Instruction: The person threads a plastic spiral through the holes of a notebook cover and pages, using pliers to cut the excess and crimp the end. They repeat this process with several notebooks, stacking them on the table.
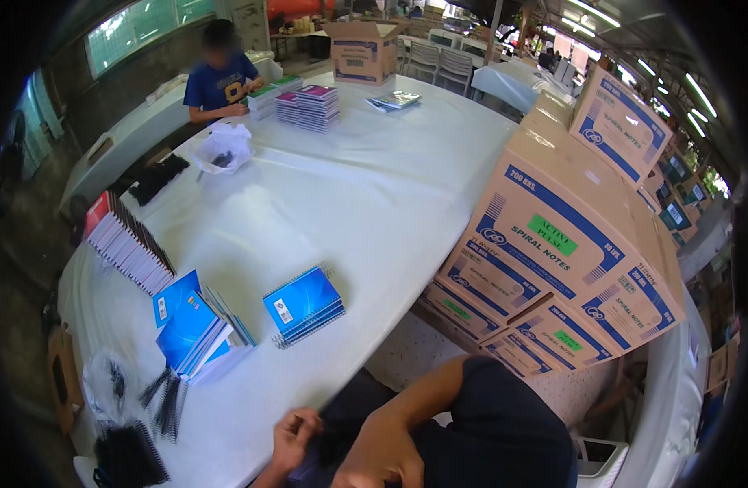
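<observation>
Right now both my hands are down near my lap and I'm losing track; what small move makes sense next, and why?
Probably reach the left hand forward to the small stack of blue spiral notebooks. It is the closest stack on the white table, and both it and the right hand look empty, though that grip is partly hidden.

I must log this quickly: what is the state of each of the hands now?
Left hand: fingers curled; whether it holds anything cannot be told.
Right hand: loosely curled; any hold cannot be told.
</observation>
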### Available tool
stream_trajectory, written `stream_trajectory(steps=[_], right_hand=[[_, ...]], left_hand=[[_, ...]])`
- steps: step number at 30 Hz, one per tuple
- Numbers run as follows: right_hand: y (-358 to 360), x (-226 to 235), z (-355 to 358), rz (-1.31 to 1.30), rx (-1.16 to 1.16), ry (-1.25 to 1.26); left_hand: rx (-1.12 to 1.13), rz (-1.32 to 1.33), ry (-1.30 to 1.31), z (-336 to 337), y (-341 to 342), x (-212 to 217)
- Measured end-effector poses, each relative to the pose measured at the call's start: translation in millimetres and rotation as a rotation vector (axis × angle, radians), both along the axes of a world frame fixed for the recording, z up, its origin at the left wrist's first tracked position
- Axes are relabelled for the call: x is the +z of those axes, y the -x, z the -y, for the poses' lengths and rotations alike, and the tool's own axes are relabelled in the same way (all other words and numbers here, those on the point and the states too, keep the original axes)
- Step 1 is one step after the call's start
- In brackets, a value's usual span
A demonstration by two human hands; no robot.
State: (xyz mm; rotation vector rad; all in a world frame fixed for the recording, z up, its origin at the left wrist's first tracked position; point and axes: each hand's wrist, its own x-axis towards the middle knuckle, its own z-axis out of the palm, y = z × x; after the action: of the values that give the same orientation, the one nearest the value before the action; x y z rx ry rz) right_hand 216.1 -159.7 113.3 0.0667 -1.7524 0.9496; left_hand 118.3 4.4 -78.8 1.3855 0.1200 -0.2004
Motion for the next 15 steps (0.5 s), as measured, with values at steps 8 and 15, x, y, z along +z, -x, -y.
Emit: stream_trajectory(steps=[8,15], right_hand=[[8,15,-5,-0.192,-0.23,0.057],[10,4,-29,-0.034,-0.26,0.039]], left_hand=[[-0.337,0.027,-0.177,3,80,-127],[-0.184,-0.06,-0.222,35,65,-92]])
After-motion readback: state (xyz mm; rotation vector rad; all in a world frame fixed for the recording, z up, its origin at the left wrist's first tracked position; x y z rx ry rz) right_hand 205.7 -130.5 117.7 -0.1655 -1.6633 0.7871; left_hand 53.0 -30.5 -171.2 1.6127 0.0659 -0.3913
